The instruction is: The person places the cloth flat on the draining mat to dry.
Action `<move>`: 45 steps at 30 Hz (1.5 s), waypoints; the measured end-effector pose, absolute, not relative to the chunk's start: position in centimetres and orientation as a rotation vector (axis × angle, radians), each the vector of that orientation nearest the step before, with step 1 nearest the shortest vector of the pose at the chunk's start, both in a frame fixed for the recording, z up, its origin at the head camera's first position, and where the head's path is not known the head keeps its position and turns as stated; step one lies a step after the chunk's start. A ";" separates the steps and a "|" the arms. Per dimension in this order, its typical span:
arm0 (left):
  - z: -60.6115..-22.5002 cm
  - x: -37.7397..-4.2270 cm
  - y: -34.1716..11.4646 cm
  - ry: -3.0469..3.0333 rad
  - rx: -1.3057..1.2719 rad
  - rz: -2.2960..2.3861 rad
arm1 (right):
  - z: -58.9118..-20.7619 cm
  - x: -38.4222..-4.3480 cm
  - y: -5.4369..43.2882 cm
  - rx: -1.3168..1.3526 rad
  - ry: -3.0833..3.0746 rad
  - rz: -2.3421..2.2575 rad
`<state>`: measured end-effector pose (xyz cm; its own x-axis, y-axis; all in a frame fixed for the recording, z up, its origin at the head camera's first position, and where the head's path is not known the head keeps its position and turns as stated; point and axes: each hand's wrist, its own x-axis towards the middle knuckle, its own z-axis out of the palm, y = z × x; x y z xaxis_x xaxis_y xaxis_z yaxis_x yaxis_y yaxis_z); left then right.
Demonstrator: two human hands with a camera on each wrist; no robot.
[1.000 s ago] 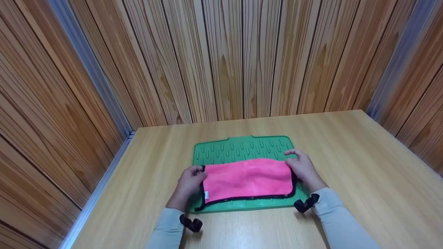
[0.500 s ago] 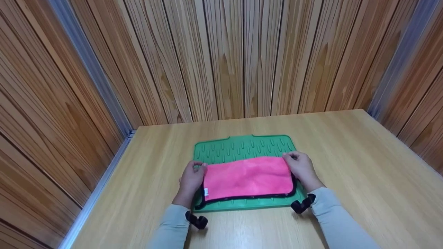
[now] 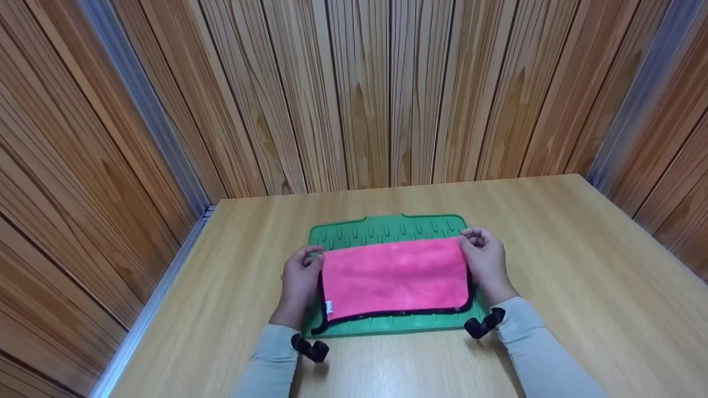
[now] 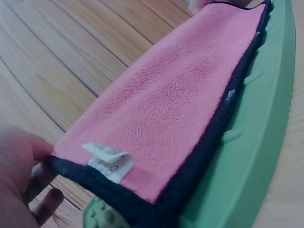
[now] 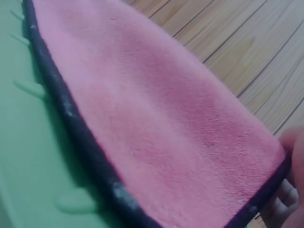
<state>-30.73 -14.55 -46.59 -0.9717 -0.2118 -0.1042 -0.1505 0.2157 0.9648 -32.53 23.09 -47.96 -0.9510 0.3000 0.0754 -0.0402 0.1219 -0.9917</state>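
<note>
One pink cloth [image 3: 395, 279], one dark edging, one white label [image 3: 329, 307] at its near left corner. Cloth lies above one green mat [image 3: 387, 229], near edge along the mat's near part, far edge raised. One mat, on one wooden worktop [image 3: 564, 265]. Two hands: left hand [image 3: 298, 284], fingers clamped on the far left corner; right hand [image 3: 488, 265], fingers clamped on the far right corner. Two pale sleeves [image 3: 545, 348], two black wrist pieces [image 3: 311, 349].
</note>
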 end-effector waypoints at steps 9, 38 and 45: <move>-45.8 -29.8 -16.2 -2.705 0.195 -1.953 | -47.6 -32.2 25.5 -0.086 -2.593 2.032; -46.7 -30.1 -14.3 -2.584 0.184 -1.751 | -47.8 -32.6 24.8 -0.143 -2.447 1.924; -49.4 -31.6 -15.0 -2.847 0.116 -1.526 | -47.8 -31.9 25.1 -0.073 -2.800 1.817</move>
<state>-31.64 -14.97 -49.44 -0.9933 -0.0203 -0.1136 -0.1058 0.5529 0.8265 -31.91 25.15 -47.83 -0.9796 -0.0704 -0.1882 0.1432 0.4124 -0.8997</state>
